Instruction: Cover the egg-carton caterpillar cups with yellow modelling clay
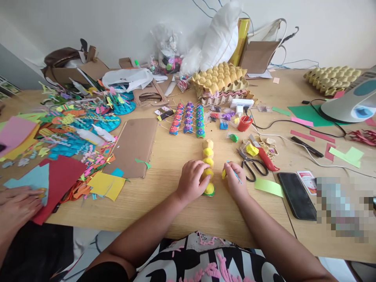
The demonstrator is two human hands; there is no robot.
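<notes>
An egg-carton strip (208,144) lies lengthwise on the table in front of me, its bumps partly covered with yellow clay and its near end edged in green. My left hand (192,181) is closed around the strip's left side, thumb and fingers on a yellow bump. Just right of the strip, my right hand (235,181) is closed on a thin blue tool (238,178), with a bit of yellow clay (224,174) at its fingertips. Farther back stand three finished-looking painted strips, red-blue (176,119), purple (188,117) and green-purple (200,121).
Scissors (253,166), a red-handled knife (268,159) and a phone (297,196) lie right. Cardboard (133,147) and colored paper scraps are left, beside another person's hands (20,205). Stacked egg trays (220,80) sit behind; a red cup (244,123) stands mid-right.
</notes>
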